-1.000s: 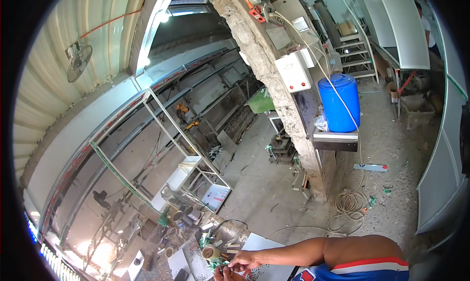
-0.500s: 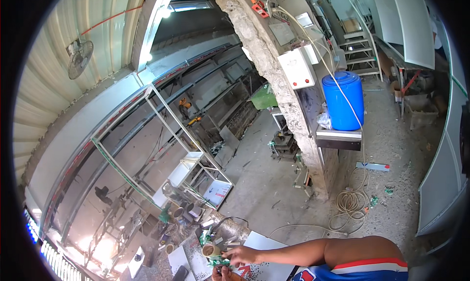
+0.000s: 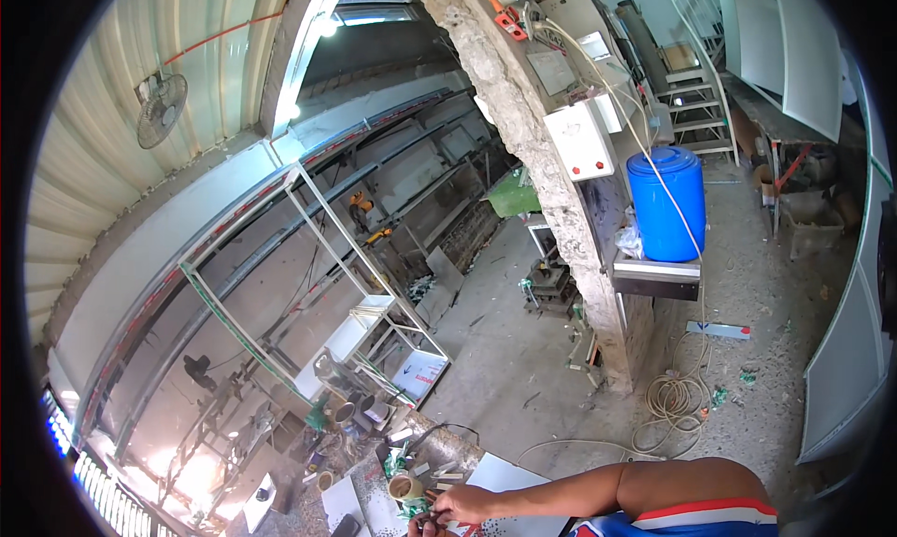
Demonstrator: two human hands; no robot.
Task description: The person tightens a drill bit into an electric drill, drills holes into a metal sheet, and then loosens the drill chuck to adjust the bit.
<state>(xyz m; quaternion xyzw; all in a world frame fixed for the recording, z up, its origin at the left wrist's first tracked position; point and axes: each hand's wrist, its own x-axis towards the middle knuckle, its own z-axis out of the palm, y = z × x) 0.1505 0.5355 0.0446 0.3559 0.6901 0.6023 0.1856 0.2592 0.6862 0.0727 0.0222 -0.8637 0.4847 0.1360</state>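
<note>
At the bottom of the head view my two hands are close together over a cluttered work surface. My right hand reaches in from the right with its fingers bent and drawn together. My left hand, cut off by the lower edge, has its fingers closed just below the right one's fingertips. Whatever they pinch is too small to make out. Right beside them is a tan round, hollow thing, a cup or a tape roll. Crumpled green-and-white wrapping lies against it by my fingers.
White panels and several round containers lie about the surface. A white metal frame stands beyond. A rough concrete pillar rises ahead, with a blue barrel on a ledge. A coiled hose lies on the floor.
My right hand has moved down slightly, in toward my left, and its fingers have drawn together. The whole view has shifted a little.
</note>
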